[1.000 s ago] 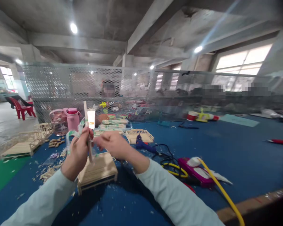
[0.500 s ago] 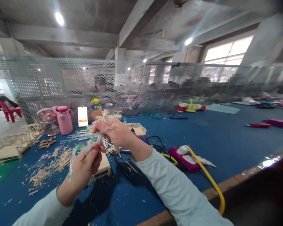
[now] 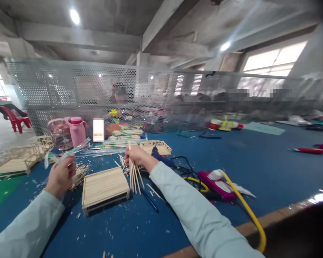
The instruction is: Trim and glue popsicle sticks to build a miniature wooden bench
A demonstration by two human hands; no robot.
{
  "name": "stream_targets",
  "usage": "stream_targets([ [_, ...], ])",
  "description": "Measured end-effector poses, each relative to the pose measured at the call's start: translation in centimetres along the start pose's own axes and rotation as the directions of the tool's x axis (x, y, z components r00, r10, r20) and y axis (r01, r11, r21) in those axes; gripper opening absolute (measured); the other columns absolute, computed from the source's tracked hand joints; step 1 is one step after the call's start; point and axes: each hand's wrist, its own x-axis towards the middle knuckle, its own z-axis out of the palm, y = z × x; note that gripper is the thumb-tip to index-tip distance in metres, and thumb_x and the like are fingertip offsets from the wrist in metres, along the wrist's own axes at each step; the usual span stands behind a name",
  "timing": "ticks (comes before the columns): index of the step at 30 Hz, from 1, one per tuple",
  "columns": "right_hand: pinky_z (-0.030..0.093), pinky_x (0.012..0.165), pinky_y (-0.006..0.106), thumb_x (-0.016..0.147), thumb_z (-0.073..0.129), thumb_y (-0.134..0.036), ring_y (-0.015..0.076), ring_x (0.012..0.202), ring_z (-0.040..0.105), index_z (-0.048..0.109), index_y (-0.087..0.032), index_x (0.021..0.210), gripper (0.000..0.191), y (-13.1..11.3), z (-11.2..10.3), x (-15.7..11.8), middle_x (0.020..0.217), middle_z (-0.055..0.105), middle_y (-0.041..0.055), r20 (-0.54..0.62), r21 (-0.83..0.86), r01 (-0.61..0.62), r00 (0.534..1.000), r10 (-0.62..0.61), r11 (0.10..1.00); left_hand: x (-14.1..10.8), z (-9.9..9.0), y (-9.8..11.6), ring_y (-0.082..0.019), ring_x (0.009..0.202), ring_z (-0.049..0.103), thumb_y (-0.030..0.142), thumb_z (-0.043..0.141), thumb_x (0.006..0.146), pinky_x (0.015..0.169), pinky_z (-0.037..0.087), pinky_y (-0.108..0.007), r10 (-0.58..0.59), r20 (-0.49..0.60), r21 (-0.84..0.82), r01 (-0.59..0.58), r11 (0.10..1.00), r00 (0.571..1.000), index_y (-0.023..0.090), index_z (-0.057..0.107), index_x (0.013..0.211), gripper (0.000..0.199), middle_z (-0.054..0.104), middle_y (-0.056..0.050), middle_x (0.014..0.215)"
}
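Note:
My left hand (image 3: 59, 176) is closed around a crumpled clear plastic wrapper (image 3: 67, 153) with green print, held over the table's left side. In my right hand (image 3: 136, 154) is a bundle of thin wooden sticks (image 3: 134, 175), their lower ends fanned out towards the table. Between my hands a small slatted wooden platform (image 3: 105, 186) on short legs rests on the blue surface. Short stick pieces (image 3: 79, 175) lie scattered behind my left hand. Near my right forearm is a dark blue tool with a cable (image 3: 163, 158), probably a glue gun.
Railed wooden models (image 3: 14, 161) stand at the left. Behind are a pink bottle (image 3: 77, 132), a bright phone (image 3: 98, 129) and packs of sticks (image 3: 126, 138). A purple power strip (image 3: 218, 186) with a yellow cable lies at the right. A perforated metal screen (image 3: 97, 86) closes the back.
My hands have moved apart. The wrapper has gone left with my left hand, and the sticks have come down to the right with my right hand. The wooden platform is now uncovered.

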Motion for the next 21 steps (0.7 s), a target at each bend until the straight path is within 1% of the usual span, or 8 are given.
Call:
stream_targets([
  [2,0.050,0.056,0.028,0.078,0.055,-0.016,0.0151,0.053,0.060,0.055,-0.012,0.078,0.004,0.9,1.4,0.3,0.054,0.060,0.0021,0.024,-0.156,0.026,0.999,-0.023,0.987,0.7,-0.7,-0.7,-0.001,0.027,0.020,0.012,0.063,0.060,0.027,0.014,-0.013,-0.014,-0.017,-0.017,0.013,1.000,1.000,0.017,0.041,0.056,0.022,0.028,0.012,0.037],
  [3,0.050,0.064,0.029,0.075,0.060,-0.020,0.0179,0.067,0.063,0.057,-0.012,0.085,0.013,1.1,1.4,0.5,0.068,0.065,0.0066,0.019,-0.233,0.058,0.998,-0.055,0.971,0.9,-1.0,-0.9,-0.001,0.027,0.020,0.012,0.063,0.061,0.027,0.014,-0.013,-0.016,-0.021,-0.026,0.016,1.000,1.000,0.017,0.041,0.057,0.023,0.026,0.013,0.036],
  [5,0.046,0.081,0.031,0.075,0.062,-0.029,0.0222,0.094,0.059,0.057,-0.012,0.100,0.031,1.1,0.8,1.1,0.098,0.065,0.0131,-0.004,-0.379,0.120,0.991,-0.132,0.918,1.1,-1.1,-1.1,-0.002,0.025,0.020,0.011,0.063,0.063,0.026,0.015,-0.013,-0.037,-0.027,-0.033,0.037,0.999,0.999,0.017,0.045,0.063,0.019,0.026,0.014,0.035],
  [7,0.040,0.091,0.032,0.083,0.052,-0.033,0.0230,0.109,0.051,0.055,-0.012,0.107,0.033,0.8,0.1,2.1,0.113,0.059,0.0141,-0.014,-0.508,0.156,0.982,-0.190,0.847,1.1,-1.0,-1.2,-0.002,0.024,0.020,0.012,0.059,0.070,0.026,0.015,-0.012,-0.088,-0.018,-0.051,0.087,0.995,0.996,0.017,0.052,0.073,0.009,0.026,0.014,0.035],
  [8,0.038,0.093,0.033,0.087,0.046,-0.032,0.0224,0.110,0.050,0.056,-0.012,0.107,0.030,0.7,-0.1,2.7,0.114,0.058,0.0134,-0.008,-0.564,0.163,0.979,-0.203,0.809,1.0,-0.9,-1.2,-0.003,0.024,0.019,0.015,0.055,0.075,0.026,0.014,-0.013,-0.120,-0.003,-0.069,0.120,0.990,0.993,0.016,0.054,0.077,0.003,0.025,0.013,0.035],
  [12,0.046,0.084,0.038,0.088,0.048,-0.030,0.0190,0.099,0.055,0.054,-0.015,0.110,0.028,1.2,0.5,5.7,0.112,0.056,0.0086,0.064,-0.745,0.156,0.984,-0.163,0.648,0.5,-0.8,-1.4,-0.004,0.025,0.017,0.028,0.034,0.091,0.025,0.014,-0.013,-0.208,0.059,-0.143,0.215,0.966,0.976,0.015,0.055,0.081,0.027,0.023,0.011,0.037],
  [16,0.048,0.080,0.038,0.086,0.051,-0.031,0.0184,0.096,0.056,0.052,-0.015,0.113,0.032,2.2,1.5,8.1,0.113,0.054,0.0089,0.126,-0.845,0.162,0.986,-0.106,0.509,0.4,-1.0,-1.7,-0.003,0.027,0.020,0.028,0.032,0.092,0.026,0.016,-0.013,-0.218,0.063,-0.150,0.225,0.963,0.974,0.014,0.053,0.077,0.029,0.026,0.010,0.039],
  [21,0.048,0.080,0.038,0.086,0.051,-0.031,0.0182,0.096,0.056,0.052,-0.015,0.113,0.031,1.9,1.5,9.8,0.113,0.054,0.0087,0.177,-0.882,0.205,0.979,-0.105,0.424,0.7,-1.1,-2.2,-0.003,0.027,0.022,0.030,0.034,0.091,0.027,0.017,-0.012,-0.204,0.068,-0.139,0.212,0.967,0.977,0.015,0.052,0.075,0.028,0.028,0.010,0.041],
])
